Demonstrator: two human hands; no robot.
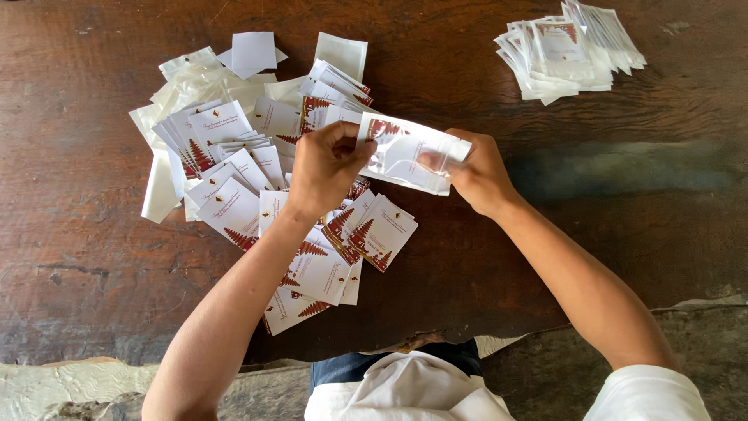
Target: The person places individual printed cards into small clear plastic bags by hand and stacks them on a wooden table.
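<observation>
Head view: both hands raised just above the dark wooden tabletop (93, 257). Left hand (323, 168) closed, pinching the left end of a clear pouch (409, 152) with a white card with red print inside. Right hand (475, 175) closed on the pouch's right end, fingers partly seen through the plastic.

Judged progress: a small neat stack of filled pouches (569, 47) lies far right, well apart; a much larger loose heap of cards and empty pouches (249, 179) lies under the left hand, so most appears undone.

Obstructions: none between the hands and the stack; the heap is overlapped and untidy.
</observation>
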